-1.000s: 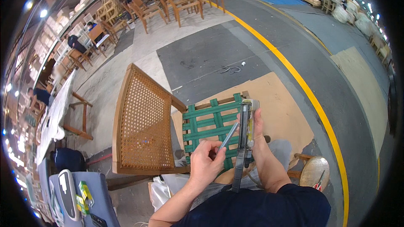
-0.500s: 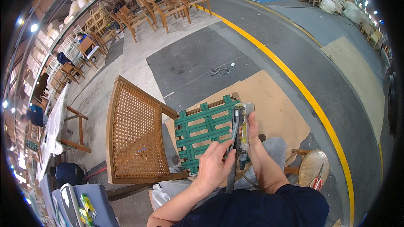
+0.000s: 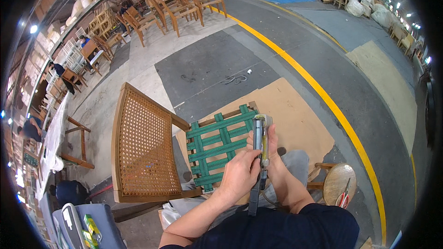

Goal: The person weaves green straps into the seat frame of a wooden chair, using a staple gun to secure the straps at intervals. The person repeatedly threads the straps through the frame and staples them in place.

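Observation:
A pneumatic staple gun is held up in front of my body, with its dark hose running down past my forearms. My right hand wraps around its body from the right, fingers partly hidden behind it. The fingers of my left hand are closed on the long magazine on its left side; whether a strip of staples is between them cannot be made out. Just beyond lies a wooden chair with a woven cane back and a seat frame crossed by green webbing straps.
Red-handled pliers rest on a round wooden stool at right. On the left, a grey-blue padded surface bears a white-and-black tool and green-yellow boxes. Brown cardboard lies under the chair. Stacked chairs and people stand farther off.
The magazine, tilted away from the gun's body before, now lies closely along it. My left hand's fingers have shifted toward the gun. The whole view has moved slightly.

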Demonstrator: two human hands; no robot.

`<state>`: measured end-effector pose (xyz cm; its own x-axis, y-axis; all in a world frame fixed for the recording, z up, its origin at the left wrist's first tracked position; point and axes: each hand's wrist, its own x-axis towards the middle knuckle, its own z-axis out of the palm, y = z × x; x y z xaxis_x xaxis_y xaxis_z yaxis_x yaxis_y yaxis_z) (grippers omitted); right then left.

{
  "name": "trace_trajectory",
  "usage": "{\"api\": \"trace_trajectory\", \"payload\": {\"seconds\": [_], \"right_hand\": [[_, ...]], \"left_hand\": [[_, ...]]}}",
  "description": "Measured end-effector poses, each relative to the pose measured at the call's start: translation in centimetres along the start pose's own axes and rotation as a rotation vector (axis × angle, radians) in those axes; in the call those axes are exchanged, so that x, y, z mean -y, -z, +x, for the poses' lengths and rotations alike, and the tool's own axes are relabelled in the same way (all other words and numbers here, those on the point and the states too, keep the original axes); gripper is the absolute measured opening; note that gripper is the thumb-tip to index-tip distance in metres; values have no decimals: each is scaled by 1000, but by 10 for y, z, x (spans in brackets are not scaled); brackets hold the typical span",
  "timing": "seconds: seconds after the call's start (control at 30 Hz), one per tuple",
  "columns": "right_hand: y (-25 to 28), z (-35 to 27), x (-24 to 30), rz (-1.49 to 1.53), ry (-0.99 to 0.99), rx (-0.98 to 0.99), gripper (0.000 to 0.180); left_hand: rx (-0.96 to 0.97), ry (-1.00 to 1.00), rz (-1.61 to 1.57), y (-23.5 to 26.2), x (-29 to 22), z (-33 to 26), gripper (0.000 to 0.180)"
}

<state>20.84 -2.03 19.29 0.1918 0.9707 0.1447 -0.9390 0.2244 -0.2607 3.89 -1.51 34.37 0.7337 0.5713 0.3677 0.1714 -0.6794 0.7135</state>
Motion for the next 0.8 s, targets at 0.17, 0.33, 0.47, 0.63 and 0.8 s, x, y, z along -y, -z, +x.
{"api": "trace_trajectory", "payload": {"seconds": [0.17,0.33,0.47,0.63,0.8], "right_hand": [[-1,1,1,15,1,77,74],[-3,9,18,-116,91,-80,73],[-8,17,23,-208,181,-264,77],[-23,0,9,-448,5,-120,73],[-35,-19,-19,-489,-23,-189,55]], "left_hand": [[37,149,-76,4,6,-17,33],[189,515,-266,-4,18,-70,61],[237,492,-293,-27,28,-94,59],[-116,214,-212,-35,38,-75,43],[-100,513,-570,-21,27,-63,38]]}}
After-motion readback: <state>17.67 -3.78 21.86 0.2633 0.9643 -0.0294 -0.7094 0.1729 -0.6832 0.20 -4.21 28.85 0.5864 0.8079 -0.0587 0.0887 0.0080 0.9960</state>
